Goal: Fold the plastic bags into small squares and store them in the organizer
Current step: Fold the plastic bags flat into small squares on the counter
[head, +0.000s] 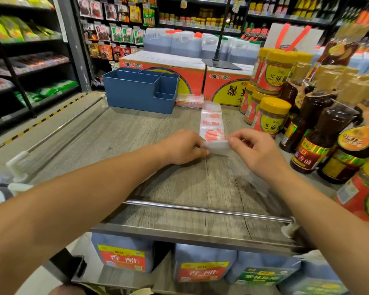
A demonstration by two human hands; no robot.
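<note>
A blue organizer (140,92) with several compartments stands at the back left of a wooden shelf (119,133). A small stack of folded bags (190,101) lies just beside it on the right. In front, the left hand (182,146) and right hand (255,149) each pinch the near end of a long, narrow plastic bag (212,122) lying flat on the shelf. Jars and dark bottles (320,133) crowd the right edge.
</note>
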